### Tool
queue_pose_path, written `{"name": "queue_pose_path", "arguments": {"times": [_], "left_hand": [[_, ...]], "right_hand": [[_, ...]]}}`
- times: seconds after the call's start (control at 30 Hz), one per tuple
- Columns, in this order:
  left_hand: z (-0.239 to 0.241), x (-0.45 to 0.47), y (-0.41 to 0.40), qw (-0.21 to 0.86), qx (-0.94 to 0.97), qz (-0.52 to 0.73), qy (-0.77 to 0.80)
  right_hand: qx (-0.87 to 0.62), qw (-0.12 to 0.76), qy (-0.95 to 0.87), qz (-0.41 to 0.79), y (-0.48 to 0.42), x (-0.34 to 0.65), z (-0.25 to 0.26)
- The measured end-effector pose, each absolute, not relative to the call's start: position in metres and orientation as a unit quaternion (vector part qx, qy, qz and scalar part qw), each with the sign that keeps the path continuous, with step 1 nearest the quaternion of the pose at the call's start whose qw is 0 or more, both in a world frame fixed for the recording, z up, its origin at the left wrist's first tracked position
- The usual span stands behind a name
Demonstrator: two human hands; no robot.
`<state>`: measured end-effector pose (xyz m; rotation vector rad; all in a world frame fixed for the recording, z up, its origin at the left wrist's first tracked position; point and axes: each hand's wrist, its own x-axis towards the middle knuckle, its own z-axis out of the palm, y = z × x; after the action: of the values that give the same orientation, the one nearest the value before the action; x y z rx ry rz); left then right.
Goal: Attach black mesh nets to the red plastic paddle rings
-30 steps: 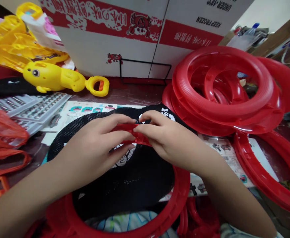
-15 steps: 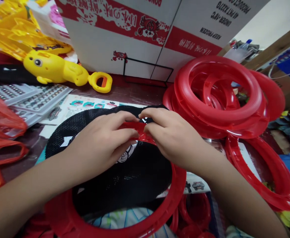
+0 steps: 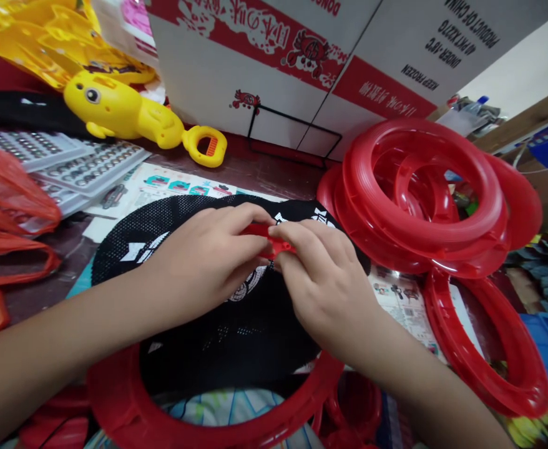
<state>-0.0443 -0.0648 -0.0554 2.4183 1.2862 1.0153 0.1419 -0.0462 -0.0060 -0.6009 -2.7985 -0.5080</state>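
A red plastic ring lies tilted in front of me, its near side over patterned cloth. Both hands meet at the ring's far edge. My left hand pinches the rim there from the left, thumb and fingers closed. Close beside it, my right hand has its fingertips curled onto the same stretch of rim. Black mesh fabric with white prints spreads inside and beyond the ring. Whether fabric is caught between the fingers is hidden.
Several red rings are piled at the right, with another ring leaning below. A white-and-red carton stands behind a thin black wire frame. Yellow toy, bead trays and orange bags occupy the left.
The view has shifted, so the background sits farther right and lower. My right hand is bent lower at the rim, and more black fabric shows beyond it on the right.
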Motion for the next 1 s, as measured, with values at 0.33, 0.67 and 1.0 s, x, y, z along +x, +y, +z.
{"name": "queue_pose_path", "arguments": {"times": [0.33, 0.67, 1.0], "left_hand": [[-0.055, -0.049, -0.067, 0.158, 0.728, 0.439, 0.501], [-0.054, -0.05, -0.067, 0.143, 0.74, 0.428, 0.498], [-0.062, -0.05, -0.063, 0.146, 0.763, 0.408, 0.479]], "right_hand": [[-0.205, 0.104, -0.97, -0.085, -0.023, 0.125, -0.003], [-0.245, 0.083, -0.959, 0.116, -0.002, 0.137, 0.007], [-0.223, 0.103, -0.963, -0.114, -0.019, 0.146, -0.015]]}}
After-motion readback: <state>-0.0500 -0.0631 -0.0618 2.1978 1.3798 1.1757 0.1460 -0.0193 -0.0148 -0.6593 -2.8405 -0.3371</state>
